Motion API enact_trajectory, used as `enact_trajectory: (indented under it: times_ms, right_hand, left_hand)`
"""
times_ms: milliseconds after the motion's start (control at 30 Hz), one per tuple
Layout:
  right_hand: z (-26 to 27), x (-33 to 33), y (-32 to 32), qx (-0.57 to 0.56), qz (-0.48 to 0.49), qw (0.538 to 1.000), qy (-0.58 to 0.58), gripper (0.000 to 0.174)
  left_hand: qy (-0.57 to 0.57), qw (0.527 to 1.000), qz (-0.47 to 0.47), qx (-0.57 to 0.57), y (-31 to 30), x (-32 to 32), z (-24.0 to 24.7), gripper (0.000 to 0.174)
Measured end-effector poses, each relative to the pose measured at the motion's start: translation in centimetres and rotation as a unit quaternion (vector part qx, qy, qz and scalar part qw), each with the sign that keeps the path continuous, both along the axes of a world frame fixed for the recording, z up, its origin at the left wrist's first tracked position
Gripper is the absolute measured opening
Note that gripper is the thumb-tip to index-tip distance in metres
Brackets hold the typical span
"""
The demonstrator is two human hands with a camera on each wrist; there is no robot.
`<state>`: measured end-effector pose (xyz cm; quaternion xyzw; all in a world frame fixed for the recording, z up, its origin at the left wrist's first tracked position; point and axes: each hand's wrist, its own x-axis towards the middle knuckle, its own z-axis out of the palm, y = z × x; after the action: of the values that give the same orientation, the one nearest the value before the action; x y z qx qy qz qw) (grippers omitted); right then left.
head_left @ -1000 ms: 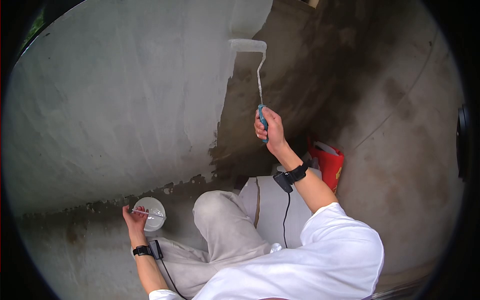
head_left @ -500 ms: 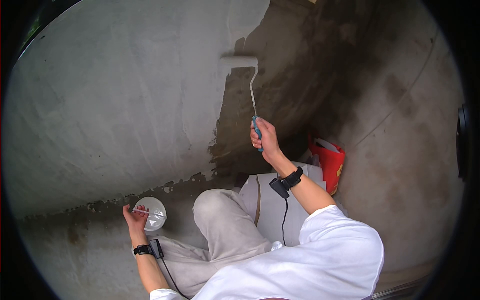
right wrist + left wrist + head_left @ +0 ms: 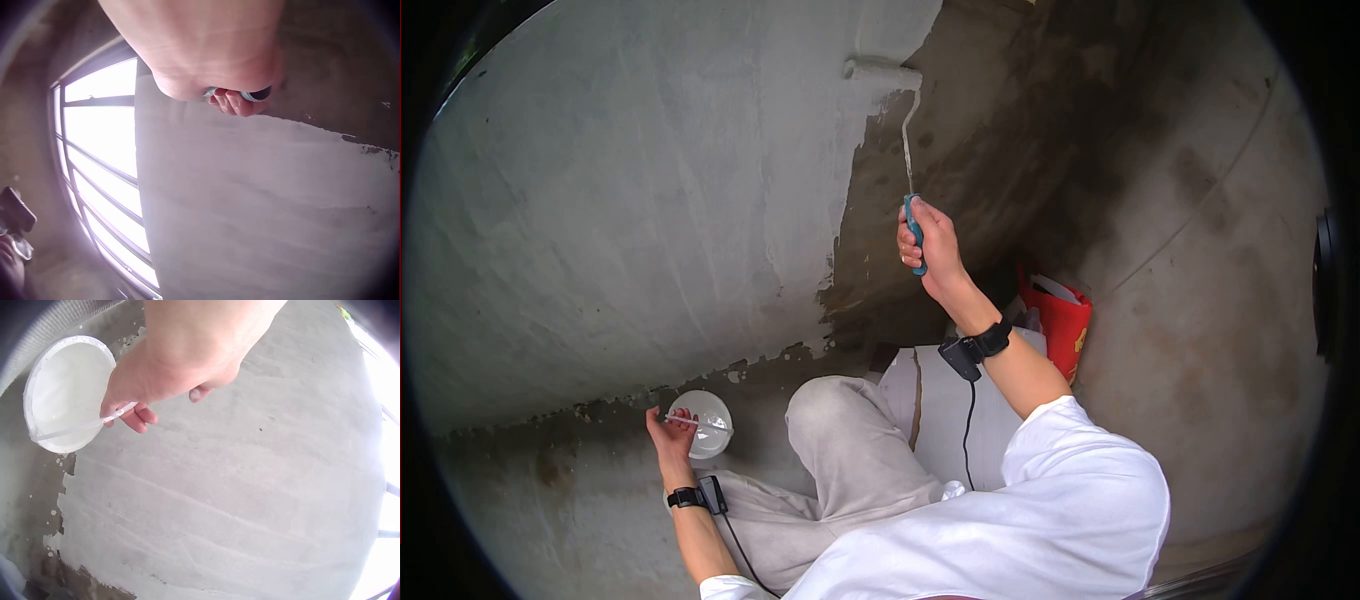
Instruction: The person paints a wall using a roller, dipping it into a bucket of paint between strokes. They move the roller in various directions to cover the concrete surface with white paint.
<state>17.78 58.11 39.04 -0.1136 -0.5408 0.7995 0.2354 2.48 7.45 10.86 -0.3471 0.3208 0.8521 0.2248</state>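
Note:
The right hand (image 3: 936,250) grips the blue handle (image 3: 915,236) of a paint roller, whose white sleeve (image 3: 884,73) lies on the wall at the edge between the pale coat (image 3: 700,180) and the dark bare part (image 3: 960,150). In the right wrist view that hand (image 3: 231,87) is curled round the handle (image 3: 257,95); the roller's sleeve is hidden there. Low on the left, the left hand (image 3: 672,436) holds the thin handle of a white bucket (image 3: 712,440). The left wrist view shows its fingers hooked round the handle (image 3: 75,429), with white liquid in the bucket (image 3: 29,394).
A red bag (image 3: 1062,325) stands right of the right forearm, beside pale boards (image 3: 960,410). The person's bent knee (image 3: 830,410) is between the hands. Black cables hang from both wrist cameras. A barred window (image 3: 103,162) shows in the right wrist view.
The right hand and roller have moved down the wall and then back up, with the sleeve now higher than at either earlier moment. The left hand and bucket have barely moved.

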Motion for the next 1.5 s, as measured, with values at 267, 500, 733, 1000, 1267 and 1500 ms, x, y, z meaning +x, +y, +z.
enact_trajectory:
  times_ms: [267, 500, 733, 1000, 1267, 1500]
  right_hand:
    - [4.7, -0.3, 0.4, 0.015, -0.009, 0.999, 0.033, 0.028]
    - [10.1, -0.5, 2.6, 0.065, -0.013, 0.996, 0.052, 0.029]
    - [12.7, -0.6, 3.1, 0.119, -0.004, 0.992, 0.046, 0.031]
    - [6.0, 0.4, 2.5, 0.104, -0.010, 0.994, -0.017, 0.030]
    - [-5.0, 2.6, 1.5, 0.013, -0.018, 0.998, -0.053, 0.029]
    - [-2.5, 0.6, 3.1, 0.051, -0.030, 0.998, 0.012, 0.030]
  left_hand:
    - [0.003, 1.000, -0.005, 0.001, -0.2, -0.4, -1.0, 0.047]
    - [0.011, 1.000, -0.018, 0.011, -0.2, -0.4, -0.7, 0.047]
    - [0.002, 1.000, -0.022, 0.021, -0.8, -1.0, -2.0, 0.047]
    - [0.008, 0.999, -0.024, 0.022, -1.0, -1.1, -2.1, 0.047]
    - [0.002, 1.000, -0.012, 0.008, -0.7, -0.7, -1.3, 0.048]
    - [0.011, 1.000, -0.013, 0.005, -0.6, -0.8, -1.5, 0.049]
